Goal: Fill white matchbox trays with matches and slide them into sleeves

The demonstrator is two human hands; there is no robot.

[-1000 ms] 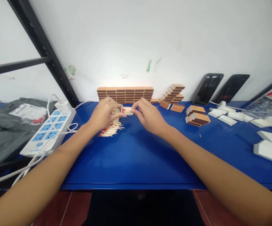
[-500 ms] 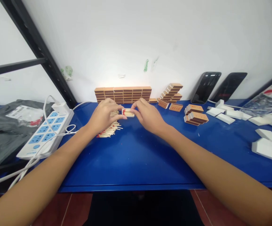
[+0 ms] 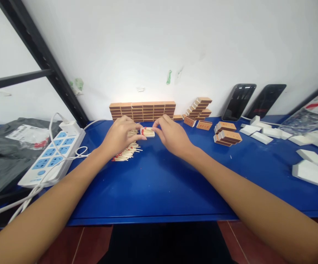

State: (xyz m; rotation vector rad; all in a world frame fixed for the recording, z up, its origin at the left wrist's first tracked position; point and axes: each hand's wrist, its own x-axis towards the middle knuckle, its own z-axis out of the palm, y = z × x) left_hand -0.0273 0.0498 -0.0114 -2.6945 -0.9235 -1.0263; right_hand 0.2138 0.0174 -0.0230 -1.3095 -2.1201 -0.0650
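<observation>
My left hand (image 3: 121, 134) grips a white matchbox tray (image 3: 151, 136) by its left end, between thumb and fingers. Matches (image 3: 147, 131) with red heads lie lengthwise in the tray, heads toward the left. At the tray's right end my right hand (image 3: 171, 134) is closed in a pinch, thumb and forefinger against that end. A loose pile of matches (image 3: 126, 152) lies on the blue table beneath and beside my left hand, which partly hides it.
Against the wall stands a stacked row of matchboxes (image 3: 142, 110). More matchboxes (image 3: 200, 108) are piled to its right, others (image 3: 227, 135) nearer. White empty trays (image 3: 311, 172) lie far right, two phones (image 3: 238, 102) lean behind. A power strip (image 3: 53, 156) with cables is left.
My right fingertips have shifted slightly from over the matches to the tray's right end, so more of the matches show. The whole view has moved a little.
</observation>
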